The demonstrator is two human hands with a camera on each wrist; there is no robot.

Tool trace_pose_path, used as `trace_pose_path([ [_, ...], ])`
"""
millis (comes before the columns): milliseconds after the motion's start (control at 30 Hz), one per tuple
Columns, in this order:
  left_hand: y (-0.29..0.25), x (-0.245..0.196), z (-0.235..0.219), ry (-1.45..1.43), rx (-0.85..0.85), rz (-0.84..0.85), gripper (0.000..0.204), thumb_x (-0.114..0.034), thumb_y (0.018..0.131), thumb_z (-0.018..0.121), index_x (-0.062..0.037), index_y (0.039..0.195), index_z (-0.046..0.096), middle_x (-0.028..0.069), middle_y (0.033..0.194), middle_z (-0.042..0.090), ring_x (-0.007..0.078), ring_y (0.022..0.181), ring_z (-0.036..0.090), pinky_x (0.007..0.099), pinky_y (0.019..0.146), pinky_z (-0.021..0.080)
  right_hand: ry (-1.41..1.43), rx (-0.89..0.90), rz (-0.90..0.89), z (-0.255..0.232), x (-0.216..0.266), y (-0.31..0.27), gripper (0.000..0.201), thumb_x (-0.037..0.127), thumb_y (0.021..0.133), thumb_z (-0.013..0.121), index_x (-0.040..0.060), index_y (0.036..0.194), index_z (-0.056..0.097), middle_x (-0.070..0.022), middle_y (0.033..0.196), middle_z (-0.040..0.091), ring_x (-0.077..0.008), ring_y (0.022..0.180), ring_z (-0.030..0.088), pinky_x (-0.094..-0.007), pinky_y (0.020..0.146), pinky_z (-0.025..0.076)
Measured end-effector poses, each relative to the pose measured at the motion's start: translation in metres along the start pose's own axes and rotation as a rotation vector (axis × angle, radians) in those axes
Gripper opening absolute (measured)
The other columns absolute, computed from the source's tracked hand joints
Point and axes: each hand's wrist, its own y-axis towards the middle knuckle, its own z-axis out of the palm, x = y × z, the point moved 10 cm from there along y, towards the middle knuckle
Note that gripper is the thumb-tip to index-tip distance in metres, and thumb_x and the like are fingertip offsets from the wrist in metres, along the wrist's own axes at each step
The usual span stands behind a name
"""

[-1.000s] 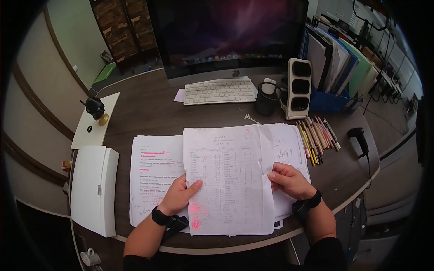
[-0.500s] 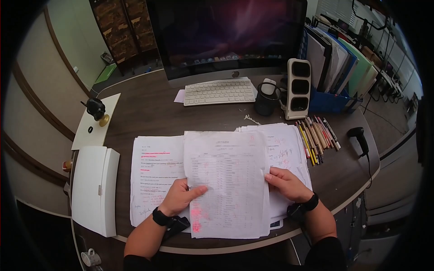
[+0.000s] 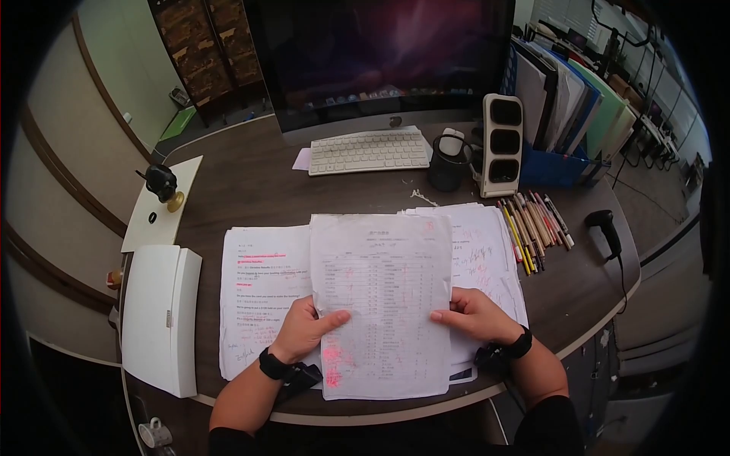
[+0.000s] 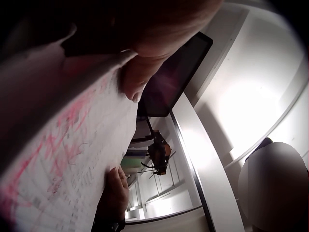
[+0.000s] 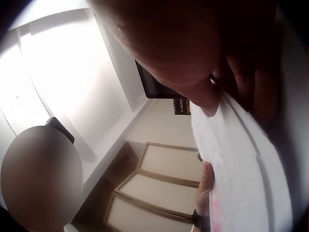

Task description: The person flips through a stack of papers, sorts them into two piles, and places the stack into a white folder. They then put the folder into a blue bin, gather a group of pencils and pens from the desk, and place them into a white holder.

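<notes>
Between both hands is a stack of printed paper sheets (image 3: 388,334), marked with a table and pink scribbles at its lower left. My left hand (image 3: 306,332) grips the left edge, thumb on top and fingers hidden underneath. On the opposite edge my right hand (image 3: 480,315) pinches the sheets, its thumb lying over the print. In the right wrist view the right thumb (image 5: 205,99) presses on the paper while the fingers curl behind it. A pile of papers with highlighted text (image 3: 258,296) lies to the left, and another marked pile (image 3: 487,258) lies partly covered to the right.
Pencils and pens (image 3: 536,232) lie right of the papers, near a black handheld scanner (image 3: 603,232). Behind are a keyboard (image 3: 370,154), a black mesh cup (image 3: 449,171), a beige three-slot holder (image 3: 502,148) and a blue file rack (image 3: 559,167). A white box-like device (image 3: 156,319) stands left.
My right hand has moved inward and lower along the stack, its thumb now lying on top. The sheets' right side, ragged and spread before, now looks evenly lined up.
</notes>
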Motion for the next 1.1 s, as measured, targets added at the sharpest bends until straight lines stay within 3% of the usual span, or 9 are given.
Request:
trace_pose_path([
  [300, -0.001, 0.005, 0.000, 0.092, 0.050, -0.022, 0.034, -0.018, 0.097, 0.061, 0.0067, 0.120, 0.060, 0.0101, 0.111, 0.068, 0.0148, 0.098, 0.063, 0.0287, 0.087, 0.050, 0.152, -0.114, -0.138, -0.010, 0.018, -0.001, 0.027, 0.018, 0.099, 0.058, -0.0043, 0.113, 0.061, -0.0058, 0.093, 0.068, -0.0083, 0.081, 0.062, -0.0239, 0.073, 0.051],
  [400, 0.000, 0.010, -0.001, 0.198, 0.044, -0.077, 0.033, -0.019, 0.099, 0.057, 0.0073, 0.118, 0.061, 0.0093, 0.111, 0.068, 0.0142, 0.098, 0.062, 0.0281, 0.087, 0.049, 0.156, -0.127, -0.025, -0.036, 0.011, -0.007, 0.024, 0.015, 0.097, 0.059, -0.0034, 0.113, 0.061, -0.0065, 0.094, 0.069, -0.0107, 0.080, 0.065, -0.0246, 0.071, 0.052],
  [467, 0.000, 0.009, -0.007, 0.132, -0.020, -0.058, 0.031, -0.016, 0.100, 0.055, 0.0078, 0.120, 0.059, 0.0096, 0.114, 0.067, 0.0143, 0.101, 0.061, 0.0285, 0.089, 0.049, -0.027, -0.399, -0.077, -0.082, 0.014, -0.020, 0.021, 0.012, 0.093, 0.062, -0.0019, 0.110, 0.062, -0.0057, 0.085, 0.067, -0.0120, 0.075, 0.064, -0.0262, 0.067, 0.051],
  [533, 0.001, 0.008, -0.007, 0.087, -0.024, -0.042, 0.032, -0.014, 0.100, 0.054, 0.0077, 0.123, 0.057, 0.0100, 0.116, 0.066, 0.0145, 0.103, 0.061, 0.0288, 0.091, 0.049, -0.512, -0.729, -0.011, -0.126, 0.026, -0.042, 0.029, 0.018, 0.086, 0.070, -0.0027, 0.105, 0.063, -0.0094, 0.084, 0.066, -0.0182, 0.075, 0.064, -0.0304, 0.068, 0.051],
  [567, 0.002, 0.006, -0.007, 0.045, -0.027, -0.027, 0.032, -0.013, 0.100, 0.053, 0.0076, 0.125, 0.055, 0.0104, 0.119, 0.064, 0.0146, 0.104, 0.060, 0.0292, 0.092, 0.048, -0.513, -0.730, -0.010, -0.133, 0.022, -0.044, 0.029, 0.018, 0.086, 0.070, -0.0027, 0.105, 0.063, -0.0094, 0.084, 0.066, -0.0182, 0.075, 0.064, -0.0304, 0.068, 0.051],
  [633, 0.004, 0.008, -0.006, 0.030, -0.022, -0.029, 0.033, -0.012, 0.100, 0.052, 0.0075, 0.127, 0.053, 0.0108, 0.122, 0.063, 0.0147, 0.106, 0.060, 0.0295, 0.093, 0.048, -0.809, -0.805, 0.125, -0.148, 0.012, -0.046, 0.039, 0.027, 0.078, 0.077, -0.0031, 0.099, 0.063, -0.0145, 0.088, 0.065, -0.0271, 0.081, 0.063, -0.0356, 0.073, 0.051],
  [733, 0.005, 0.010, -0.007, 0.006, -0.025, -0.036, 0.035, -0.011, 0.100, 0.052, 0.0073, 0.130, 0.050, 0.0112, 0.124, 0.061, 0.0149, 0.108, 0.059, 0.0300, 0.095, 0.048, -0.883, -0.852, 0.125, -0.143, 0.011, -0.042, 0.045, 0.033, 0.074, 0.080, -0.0023, 0.095, 0.062, -0.0169, 0.092, 0.064, -0.0327, 0.086, 0.062, -0.0385, 0.077, 0.050],
  [1100, 0.003, 0.008, -0.007, -0.001, 0.007, -0.037, 0.035, -0.012, 0.100, 0.053, 0.0077, 0.129, 0.050, 0.0113, 0.123, 0.062, 0.0148, 0.107, 0.059, 0.0303, 0.094, 0.048, -0.748, -0.807, 0.097, -0.145, 0.002, -0.033, 0.050, 0.029, 0.071, 0.084, -0.0034, 0.101, 0.060, -0.0178, 0.096, 0.063, -0.0331, 0.089, 0.061, -0.0398, 0.079, 0.049],
])
